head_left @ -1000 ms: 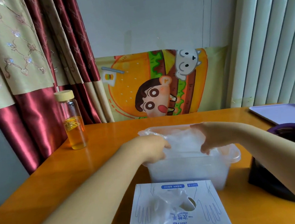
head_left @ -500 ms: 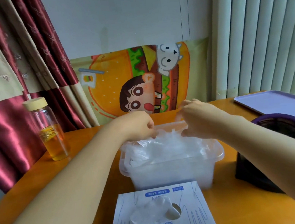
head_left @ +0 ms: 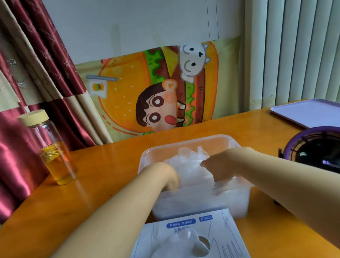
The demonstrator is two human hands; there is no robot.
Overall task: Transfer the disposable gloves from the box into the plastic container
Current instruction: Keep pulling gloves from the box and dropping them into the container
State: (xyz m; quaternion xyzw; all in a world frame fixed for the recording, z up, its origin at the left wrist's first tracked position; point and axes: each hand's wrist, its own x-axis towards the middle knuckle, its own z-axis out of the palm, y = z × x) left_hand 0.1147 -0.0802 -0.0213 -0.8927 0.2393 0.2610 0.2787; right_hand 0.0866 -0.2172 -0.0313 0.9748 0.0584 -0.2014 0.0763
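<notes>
Gloves (head_left: 188, 168) crumpled in container (head_left: 186, 142); long axis indiscernible.

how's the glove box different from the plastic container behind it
The glove box is opaque white card with blue print; the plastic container is translucent. The glove box is closed except for a top hole with one glove poking out; the plastic container is open-topped, holding a heap of gloves, with the left hand and right hand reaching in. Both rest on the orange table.
</notes>
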